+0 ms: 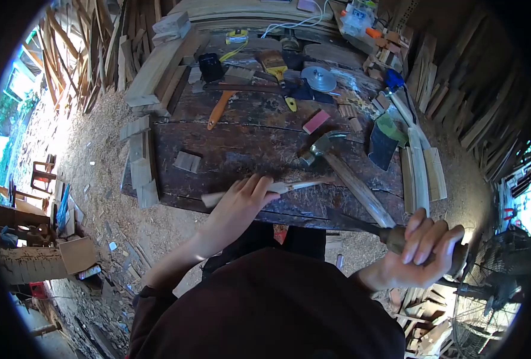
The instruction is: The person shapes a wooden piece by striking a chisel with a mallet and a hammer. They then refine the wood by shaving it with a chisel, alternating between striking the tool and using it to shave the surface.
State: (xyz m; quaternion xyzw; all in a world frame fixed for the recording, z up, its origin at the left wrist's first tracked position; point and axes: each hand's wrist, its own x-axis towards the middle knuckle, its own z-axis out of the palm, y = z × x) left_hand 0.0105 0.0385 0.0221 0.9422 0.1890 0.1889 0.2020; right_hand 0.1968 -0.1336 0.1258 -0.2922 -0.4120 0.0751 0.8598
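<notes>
My left hand (241, 200) is closed over a pale wooden stick (213, 199) by the bench's near edge. To the right of these fingers the stick's narrow, pointed end (304, 184) lies low over the dark wood. Raised at the front right, my right hand (424, 251) wraps around the thick handle of a chisel (364, 224). Its dark blade points left toward the bench edge, apart from the stick. Between the two hands lies a claw hammer (355, 185), its wooden handle slanting toward me. A small wood block (188, 161) rests beyond my left hand.
Across the bench (241, 134) are an orange-handled tool (220, 110), a paintbrush (273, 66), a metal disc (318, 79), a pink block (317, 121) and a tape measure (237, 37). Stacked timber lines both sides. A fan (487, 311) stands at right.
</notes>
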